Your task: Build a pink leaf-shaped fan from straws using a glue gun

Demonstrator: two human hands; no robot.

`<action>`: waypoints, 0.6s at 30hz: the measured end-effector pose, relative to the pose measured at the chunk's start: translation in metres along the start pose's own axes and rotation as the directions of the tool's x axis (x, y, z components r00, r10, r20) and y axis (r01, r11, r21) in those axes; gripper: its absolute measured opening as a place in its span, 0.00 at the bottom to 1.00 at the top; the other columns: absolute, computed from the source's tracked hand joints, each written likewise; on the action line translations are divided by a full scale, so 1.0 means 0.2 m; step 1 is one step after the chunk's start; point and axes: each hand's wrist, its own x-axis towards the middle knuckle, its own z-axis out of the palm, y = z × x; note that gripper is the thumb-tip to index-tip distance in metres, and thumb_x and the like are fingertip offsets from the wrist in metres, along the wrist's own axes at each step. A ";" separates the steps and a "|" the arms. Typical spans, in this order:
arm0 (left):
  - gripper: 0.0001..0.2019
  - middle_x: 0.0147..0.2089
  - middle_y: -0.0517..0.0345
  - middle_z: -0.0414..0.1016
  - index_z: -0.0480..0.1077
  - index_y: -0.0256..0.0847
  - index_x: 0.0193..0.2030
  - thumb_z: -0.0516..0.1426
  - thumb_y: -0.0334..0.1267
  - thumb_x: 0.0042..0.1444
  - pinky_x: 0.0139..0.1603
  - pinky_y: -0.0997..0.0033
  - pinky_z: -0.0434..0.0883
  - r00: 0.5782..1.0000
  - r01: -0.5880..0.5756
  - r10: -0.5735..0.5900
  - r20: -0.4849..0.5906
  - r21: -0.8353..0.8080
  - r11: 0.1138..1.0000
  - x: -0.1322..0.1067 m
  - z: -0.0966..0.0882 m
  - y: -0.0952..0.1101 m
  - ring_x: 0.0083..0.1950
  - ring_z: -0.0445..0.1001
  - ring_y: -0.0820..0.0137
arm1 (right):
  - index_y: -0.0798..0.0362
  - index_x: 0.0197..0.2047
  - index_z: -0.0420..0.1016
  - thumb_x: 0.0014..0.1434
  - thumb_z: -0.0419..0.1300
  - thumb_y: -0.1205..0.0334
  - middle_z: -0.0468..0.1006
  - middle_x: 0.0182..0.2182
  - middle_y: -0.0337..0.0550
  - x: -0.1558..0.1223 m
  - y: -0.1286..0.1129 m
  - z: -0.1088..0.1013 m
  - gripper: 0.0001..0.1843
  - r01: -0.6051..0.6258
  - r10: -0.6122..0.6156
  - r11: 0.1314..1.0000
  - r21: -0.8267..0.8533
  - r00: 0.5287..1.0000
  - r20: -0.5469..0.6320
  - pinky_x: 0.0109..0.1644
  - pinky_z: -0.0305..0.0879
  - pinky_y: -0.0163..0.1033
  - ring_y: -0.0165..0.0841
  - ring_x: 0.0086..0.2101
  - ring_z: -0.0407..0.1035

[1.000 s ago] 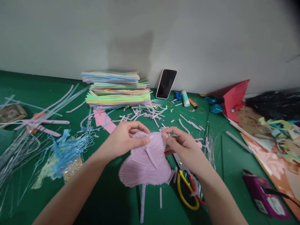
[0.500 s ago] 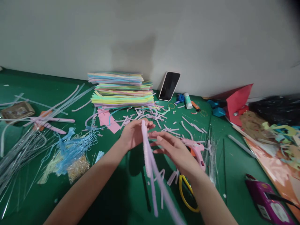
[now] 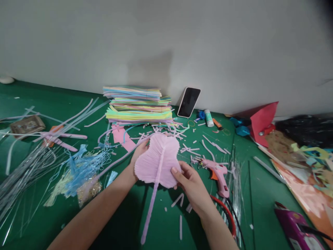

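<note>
Face-on between my hands is a lilac pipe-cleaner fan (image 3: 153, 159) with a wavy edge, a raised centre rib and a wrapped stem handle pointing down toward me. My left hand (image 3: 139, 151) grips it at the upper left, its fingers mostly hidden behind. At the lower right edge my right hand (image 3: 186, 175) pinches it, thumb on the front. A long loose lilac pipe cleaner (image 3: 118, 160) runs along the top edge, then trails down to the left over my left wrist.
Stacked pipe cleaners (image 3: 140, 113) and a propped phone (image 3: 189, 101) stand by the wall. Cut bits (image 3: 189, 149) lie scattered behind my hands. A pink glue gun (image 3: 217, 172) and red scissor handles (image 3: 229, 211) are at right. Blue tassels (image 3: 79, 170) and clear strands (image 3: 28, 170) cover the left.
The fan has turned from edge-on to face-on. Its loose pipe cleaner has swung from the lower right to the left. My right hand has closed on the fan's right edge.
</note>
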 end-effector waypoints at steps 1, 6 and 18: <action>0.10 0.30 0.54 0.79 0.75 0.36 0.35 0.52 0.36 0.56 0.39 0.69 0.74 0.998 0.032 -0.031 -0.050 0.021 0.999 -0.03 -0.04 0.01 0.33 0.77 0.65 | 0.52 0.40 0.74 0.54 0.65 0.47 0.71 0.27 0.35 0.00 0.00 -0.01 0.18 0.001 -0.001 1.000 -0.025 1.000 0.004 0.26 0.64 0.30 0.26 0.25 0.64; 0.11 0.33 0.54 0.81 0.75 0.36 0.34 0.53 0.39 0.56 0.34 0.71 0.73 0.981 0.048 -0.035 -0.192 0.063 0.997 -0.20 -0.18 0.04 0.34 0.78 0.66 | 0.51 0.37 0.76 0.55 0.62 0.46 0.77 0.28 0.39 0.07 -0.09 -0.02 0.17 0.010 0.050 0.886 -0.464 0.992 0.116 0.28 0.69 0.37 0.33 0.27 0.71; 0.21 0.52 0.48 0.77 0.73 0.38 0.50 0.64 0.45 0.51 0.54 0.64 0.70 0.935 0.090 -0.003 -0.355 0.228 0.969 -0.25 -0.27 -0.05 0.55 0.74 0.59 | 0.58 0.43 0.79 0.61 0.59 0.64 0.80 0.41 0.52 0.90 -0.80 -0.09 0.10 0.044 -0.310 -0.082 -0.996 0.948 0.067 0.47 0.67 0.40 0.42 0.44 0.74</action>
